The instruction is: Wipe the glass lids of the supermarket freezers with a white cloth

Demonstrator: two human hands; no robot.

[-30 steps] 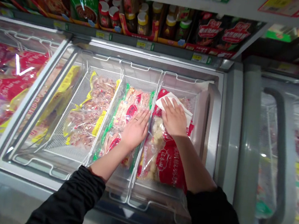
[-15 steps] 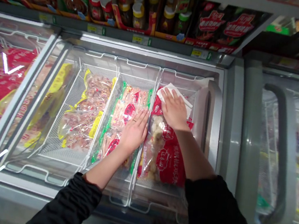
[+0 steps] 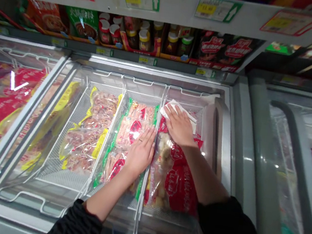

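Cloth pressed flat in the right-hand basket

Freezer view, read from nine o'clock across to three. At far nine o'clock a shut glass lid (image 3: 1, 118) covers red packs that I can only half read through the glare. Next comes the open chest, with three wire baskets side by side. The first holds a yellow bag (image 3: 89, 134), untouched and well apart from both hands. The middle one holds a green bag (image 3: 129, 128), and my left hand (image 3: 140, 154) lies on it palm down, fingers straight and close together, pointing to twelve o'clock, its edge just beside the wire divider (image 3: 151, 147). It pinches nothing; it only rests or steadies.

Just past the divider is the work itself. My right hand (image 3: 180, 126) lies open and flat, fingers slightly fanned toward eleven o'clock, pressing a white cloth (image 3: 175, 106) down on the far end of a red bag (image 3: 179, 178) in the third basket. The cloth shows only past the fingertips and at the two o'clock side of the hand; the rest is under the palm. I judge this a wiping stroke on the bag's top, at the twelve o'clock end of the basket.

A further stroke would call for even palm pressure, so the cloth slides with the hand and does not bunch, and for keeping the knuckles off the slid-back lid's handle (image 3: 218, 133) at three o'clock. Beyond it, another shut lid (image 3: 292, 159).
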